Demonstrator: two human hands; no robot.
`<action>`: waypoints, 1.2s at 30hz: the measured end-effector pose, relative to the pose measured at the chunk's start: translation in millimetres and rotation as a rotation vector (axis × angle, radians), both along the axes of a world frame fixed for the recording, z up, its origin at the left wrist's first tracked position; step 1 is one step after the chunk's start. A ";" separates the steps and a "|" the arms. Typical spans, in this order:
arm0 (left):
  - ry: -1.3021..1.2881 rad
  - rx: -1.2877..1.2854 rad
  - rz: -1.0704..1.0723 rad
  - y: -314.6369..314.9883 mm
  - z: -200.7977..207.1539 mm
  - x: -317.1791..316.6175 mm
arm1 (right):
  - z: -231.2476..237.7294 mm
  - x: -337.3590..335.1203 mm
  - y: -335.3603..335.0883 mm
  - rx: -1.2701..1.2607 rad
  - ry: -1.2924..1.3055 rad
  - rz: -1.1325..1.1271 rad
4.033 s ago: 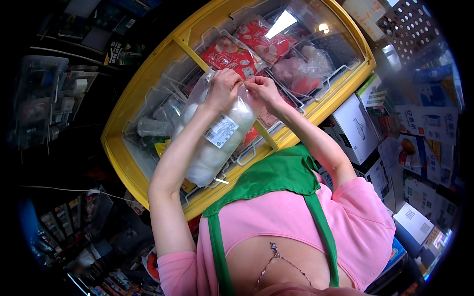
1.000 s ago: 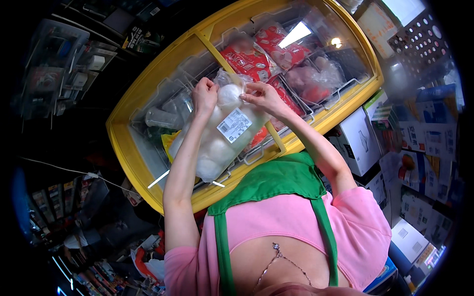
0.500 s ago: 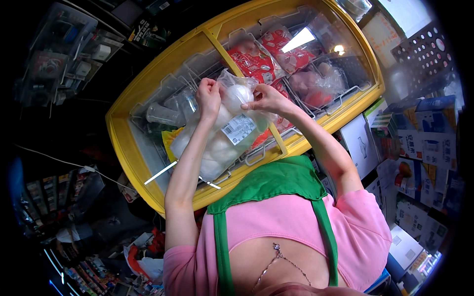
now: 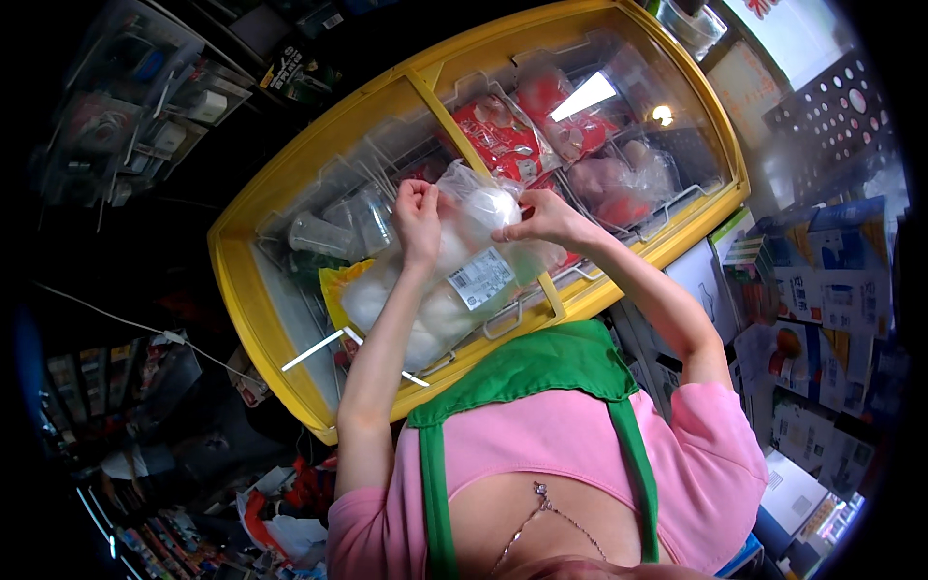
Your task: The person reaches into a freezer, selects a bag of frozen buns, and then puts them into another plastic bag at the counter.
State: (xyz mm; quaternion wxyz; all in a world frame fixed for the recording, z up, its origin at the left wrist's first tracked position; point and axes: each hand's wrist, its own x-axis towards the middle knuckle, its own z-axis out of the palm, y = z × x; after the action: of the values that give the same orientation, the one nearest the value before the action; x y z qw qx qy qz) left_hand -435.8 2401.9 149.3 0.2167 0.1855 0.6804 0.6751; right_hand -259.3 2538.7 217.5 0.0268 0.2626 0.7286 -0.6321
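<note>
A clear plastic bag (image 4: 422, 324) of round white pieces, with a white printed label, lies over the left half of a yellow-rimmed chest freezer (image 4: 259, 362). Near the bag's gathered far end, my left hand (image 4: 418, 217) is closed with its fingertips pinching the loose plastic. My right hand (image 4: 544, 217) grips the other side of that end, thumb and fingers around a white ball (image 4: 491, 210) inside the film. Whether the bag's mouth is open cannot be made out.
Red printed packages (image 4: 503, 135) and a bag of pinkish food (image 4: 623, 179) lie in wire baskets under the glass on the right. Clear plastic containers (image 4: 324, 235) sit at the left. Cartons (image 4: 822, 280) are stacked to my right; a white cable (image 4: 116, 314) hangs at left.
Both hands and the bag's far end have shifted slightly right and nearer to me. The hands keep their hold on the plastic.
</note>
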 end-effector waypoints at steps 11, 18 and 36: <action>0.416 -0.552 -0.357 25.4 22.9 1.2 | -10.7 12.4 -3.7 0.078 -0.055 0.010; 0.551 -0.381 -0.298 25.3 38.0 22.7 | -28.7 17.1 -7.1 -0.079 0.035 -0.053; -0.170 -0.188 -0.236 22.2 13.0 9.0 | -33.0 44.9 -20.7 -0.109 0.164 -0.533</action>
State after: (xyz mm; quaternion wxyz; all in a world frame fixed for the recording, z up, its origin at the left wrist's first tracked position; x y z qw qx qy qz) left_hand -426.9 2424.0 162.3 0.3678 0.1853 0.6931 0.5916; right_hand -214.4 2518.0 184.5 -0.1849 0.3910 0.5986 -0.6743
